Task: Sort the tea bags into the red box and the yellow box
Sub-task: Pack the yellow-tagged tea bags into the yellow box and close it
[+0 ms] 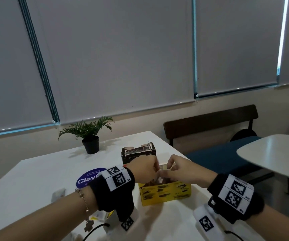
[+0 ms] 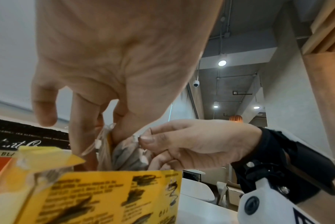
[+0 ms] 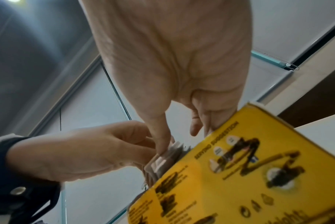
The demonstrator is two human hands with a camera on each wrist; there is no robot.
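The yellow box [image 1: 164, 193] stands open on the white table [image 1: 36, 180]; the red box [image 1: 138, 152], black on top, stands just behind it. Both hands meet over the yellow box's open top. My left hand [image 1: 155, 168] reaches down into it, and its fingers [image 2: 82, 136] grip a bundle of upright tea bags [image 2: 105, 148]. My right hand [image 1: 166, 171] pinches the top of a grey tea bag [image 2: 130, 151] between thumb and forefinger. In the right wrist view its thumb [image 3: 160, 139] presses on the tea bags [image 3: 162, 160] at the box rim [image 3: 201, 145].
A potted plant [image 1: 90, 145] and a round blue sticker [image 1: 86, 180] sit at the table's back and middle. A loose pale packet [image 1: 58, 193] and yellow-tagged bags [image 1: 105, 214] lie near left. A bench [image 1: 209, 122] and a second white table [image 1: 275, 153] are on the right.
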